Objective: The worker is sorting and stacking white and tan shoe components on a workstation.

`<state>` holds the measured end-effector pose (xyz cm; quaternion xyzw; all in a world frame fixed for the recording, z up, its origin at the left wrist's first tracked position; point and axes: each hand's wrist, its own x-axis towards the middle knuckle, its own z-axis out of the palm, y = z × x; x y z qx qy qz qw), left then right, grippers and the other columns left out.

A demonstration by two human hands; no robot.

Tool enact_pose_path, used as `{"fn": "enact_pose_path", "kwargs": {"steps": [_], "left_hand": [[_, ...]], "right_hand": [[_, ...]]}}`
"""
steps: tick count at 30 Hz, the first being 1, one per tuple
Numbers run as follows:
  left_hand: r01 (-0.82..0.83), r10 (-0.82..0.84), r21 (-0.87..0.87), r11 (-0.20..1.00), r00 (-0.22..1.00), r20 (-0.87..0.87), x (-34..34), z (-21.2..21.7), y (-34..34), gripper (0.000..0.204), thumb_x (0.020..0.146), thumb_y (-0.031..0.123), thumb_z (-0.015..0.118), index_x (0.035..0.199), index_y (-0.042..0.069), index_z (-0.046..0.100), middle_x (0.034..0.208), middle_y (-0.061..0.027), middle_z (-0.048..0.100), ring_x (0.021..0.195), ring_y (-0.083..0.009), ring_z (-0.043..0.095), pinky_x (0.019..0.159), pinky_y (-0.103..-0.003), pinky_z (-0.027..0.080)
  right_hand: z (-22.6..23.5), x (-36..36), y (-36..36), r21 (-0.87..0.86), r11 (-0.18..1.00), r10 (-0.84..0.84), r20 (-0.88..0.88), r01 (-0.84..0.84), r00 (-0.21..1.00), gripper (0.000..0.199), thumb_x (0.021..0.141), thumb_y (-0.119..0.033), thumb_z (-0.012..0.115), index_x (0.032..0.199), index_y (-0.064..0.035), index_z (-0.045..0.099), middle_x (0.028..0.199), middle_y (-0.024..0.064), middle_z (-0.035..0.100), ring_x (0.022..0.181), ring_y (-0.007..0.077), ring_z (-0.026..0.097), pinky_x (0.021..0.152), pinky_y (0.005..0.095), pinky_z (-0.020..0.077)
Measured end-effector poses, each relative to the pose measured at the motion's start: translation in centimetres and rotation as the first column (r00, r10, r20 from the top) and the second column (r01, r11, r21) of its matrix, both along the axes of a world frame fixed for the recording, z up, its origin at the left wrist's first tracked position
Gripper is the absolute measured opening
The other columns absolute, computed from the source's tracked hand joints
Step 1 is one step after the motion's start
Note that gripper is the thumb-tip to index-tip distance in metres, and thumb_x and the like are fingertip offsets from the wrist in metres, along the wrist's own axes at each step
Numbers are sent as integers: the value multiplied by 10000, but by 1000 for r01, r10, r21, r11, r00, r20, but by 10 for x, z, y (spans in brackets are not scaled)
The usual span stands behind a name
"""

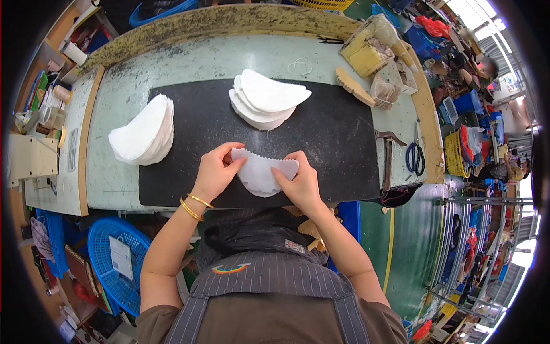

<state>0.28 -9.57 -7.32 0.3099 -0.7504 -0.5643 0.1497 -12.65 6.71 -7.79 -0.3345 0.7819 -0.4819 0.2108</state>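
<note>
Workbench [195, 62]: hands [215, 172] pinch toothed piece [259, 175]; blue basket [101, 247] holds white sheet [121, 257].

Matt papery piece [260, 173], scuffed mat [197, 132], glossy metal bangles [201, 200]

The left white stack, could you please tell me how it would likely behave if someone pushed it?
The stack would probably slide apart in layers, since thin edges show along its side and no band is visible. It seems unlikely to roll, lying broad and flat. Its layers may flex, as each looks thin.
</note>
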Motion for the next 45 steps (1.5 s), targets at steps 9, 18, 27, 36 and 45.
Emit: {"fn": "enact_pose_path", "kwargs": {"steps": [9, 18, 27, 36, 45], "left_hand": [[85, -79, -250, 964, 996, 35, 2, -5, 4, 307, 765, 84, 682, 1060, 34, 615, 771, -78, 597, 625, -166, 560, 601, -278, 477], [155, -52, -782, 604, 986, 156, -8, 8, 3, 504, 695, 109, 671, 1186, 96, 557, 933, -58, 534, 849, -265, 520, 741, -355, 446], [482, -380, -788, 384, 860, 341, 15, -6, 85, 781, 671, 284, 724, 1366, 102, 416, 1216, -115, 466, 1175, -369, 394, 1052, -604, 207], [-245, 495, 605, 757, 819, -289, 7, 45, 71, 336, 867, 25, 595, 1194, -23, 532, 1038, -83, 635, 913, -108, 576, 807, -267, 475], [432, -256, -701, 567, 901, 349, 6, 6, 62, 763, 797, 487, 620, 1333, -14, 410, 1422, -234, 333, 1340, -410, 265, 1069, -546, 206]], "right_hand": [[-11, 2, 1, 1, 999, 52, -153, -53, 987, 297, 769, -157, 700, 947, -37, 495, 722, 165, 609, 639, 337, 623, 568, 368, 486], [-5, -19, 26, 224, 949, -1, -705, 224, 709, 367, 732, -206, 717, 969, -37, 493, 661, 80, 567, 592, 261, 608, 532, 350, 478], [6, -216, -27, -58, 933, -203, -899, 354, 389, 369, 751, -233, 714, 986, -10, 538, 1018, 147, 574, 1019, 316, 525, 846, 431, 449], [4, -149, 13, -37, 999, -37, -878, 9, 478, 224, 825, -67, 598, 1040, -4, 592, 1139, 133, 607, 1105, 300, 547, 949, 426, 424], [14, -86, -1, 285, 955, 204, -833, 82, 514, 270, 784, -136, 631, 1020, -9, 596, 1016, 115, 593, 905, 254, 583, 730, 308, 524]]}}
